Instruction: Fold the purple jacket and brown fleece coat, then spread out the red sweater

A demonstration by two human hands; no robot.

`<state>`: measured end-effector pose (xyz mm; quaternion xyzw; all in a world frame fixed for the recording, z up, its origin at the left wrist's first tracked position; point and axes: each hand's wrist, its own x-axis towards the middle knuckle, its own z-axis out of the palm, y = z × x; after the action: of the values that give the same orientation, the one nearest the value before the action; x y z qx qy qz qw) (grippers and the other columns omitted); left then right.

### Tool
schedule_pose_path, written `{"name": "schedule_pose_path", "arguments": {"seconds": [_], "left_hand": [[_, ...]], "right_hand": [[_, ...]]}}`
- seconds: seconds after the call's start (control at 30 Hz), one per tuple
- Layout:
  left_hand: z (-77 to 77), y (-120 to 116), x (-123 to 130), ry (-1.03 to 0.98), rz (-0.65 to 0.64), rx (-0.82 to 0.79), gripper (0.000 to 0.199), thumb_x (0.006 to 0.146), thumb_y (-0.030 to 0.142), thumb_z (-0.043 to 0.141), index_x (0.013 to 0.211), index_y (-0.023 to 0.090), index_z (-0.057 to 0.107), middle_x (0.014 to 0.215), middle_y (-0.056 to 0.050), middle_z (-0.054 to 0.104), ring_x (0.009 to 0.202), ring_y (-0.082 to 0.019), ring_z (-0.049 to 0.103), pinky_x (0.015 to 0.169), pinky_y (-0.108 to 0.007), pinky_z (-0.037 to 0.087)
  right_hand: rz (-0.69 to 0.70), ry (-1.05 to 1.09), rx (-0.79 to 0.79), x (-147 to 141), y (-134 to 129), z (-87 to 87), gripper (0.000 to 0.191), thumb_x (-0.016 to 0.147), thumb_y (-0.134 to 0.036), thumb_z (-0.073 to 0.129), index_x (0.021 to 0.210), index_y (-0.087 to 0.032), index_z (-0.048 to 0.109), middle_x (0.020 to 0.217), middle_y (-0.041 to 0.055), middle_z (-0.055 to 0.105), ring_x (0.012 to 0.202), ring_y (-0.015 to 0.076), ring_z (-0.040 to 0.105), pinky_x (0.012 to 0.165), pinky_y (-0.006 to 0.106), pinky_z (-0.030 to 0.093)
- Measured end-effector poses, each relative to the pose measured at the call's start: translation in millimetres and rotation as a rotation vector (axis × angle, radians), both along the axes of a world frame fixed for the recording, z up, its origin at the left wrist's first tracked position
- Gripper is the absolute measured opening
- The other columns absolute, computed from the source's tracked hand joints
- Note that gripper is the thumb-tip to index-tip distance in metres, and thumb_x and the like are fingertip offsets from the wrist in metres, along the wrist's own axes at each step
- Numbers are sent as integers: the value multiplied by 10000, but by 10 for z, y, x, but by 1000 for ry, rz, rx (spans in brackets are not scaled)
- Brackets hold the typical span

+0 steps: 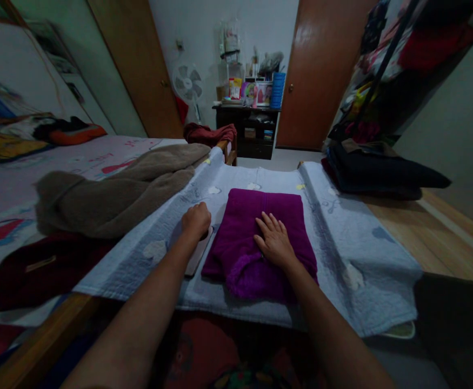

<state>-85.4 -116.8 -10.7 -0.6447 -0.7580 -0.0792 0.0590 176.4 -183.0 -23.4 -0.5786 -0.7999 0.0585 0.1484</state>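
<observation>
Garment (244, 227) lies on cloth (353, 243), left of clothes pile (378, 170).

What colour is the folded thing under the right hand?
The folded garment is purple; the head view shows it best.

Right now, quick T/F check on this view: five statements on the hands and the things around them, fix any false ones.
1. The right hand rests spread on the purple garment. True.
2. The left hand lies flat on the purple garment too. False: its fingers are curled and it is left of the garment.
3. A light blue patterned cloth lies under the purple garment. True.
4. The dark folded clothes are piled on the left. False: they are on the right.
5. A fan stands near the far wall. True.
</observation>
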Motion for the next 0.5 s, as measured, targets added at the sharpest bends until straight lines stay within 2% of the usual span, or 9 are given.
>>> {"name": "schedule_pose_path", "arguments": {"seconds": [0.27,0.4,0.5], "left_hand": [[-32,37,-103,48,44,-77,391,928,196,303,1174,118,595,1009,-196,690,940,-306,668,746,-369,479],[-78,26,-116,43,28,-112,404,958,308,323,1074,115,659,1034,-199,673,953,-324,661,758,-380,487],[-62,-32,-98,40,71,-70,386,951,253,326,1072,104,661,1107,-212,634,944,-326,649,738,-387,492]], "right_hand": [[0,9,14,13,-2,-10,555,949,-422,421,1470,-232,394,1590,37,263,1472,243,174,1181,454,153],[0,5,16,13,-5,-10,556,949,-422,425,1470,-230,394,1590,38,261,1472,239,171,1183,454,147],[4,11,16,12,-9,-4,555,951,-425,419,1471,-230,393,1591,37,261,1473,237,169,1185,453,143]]}}
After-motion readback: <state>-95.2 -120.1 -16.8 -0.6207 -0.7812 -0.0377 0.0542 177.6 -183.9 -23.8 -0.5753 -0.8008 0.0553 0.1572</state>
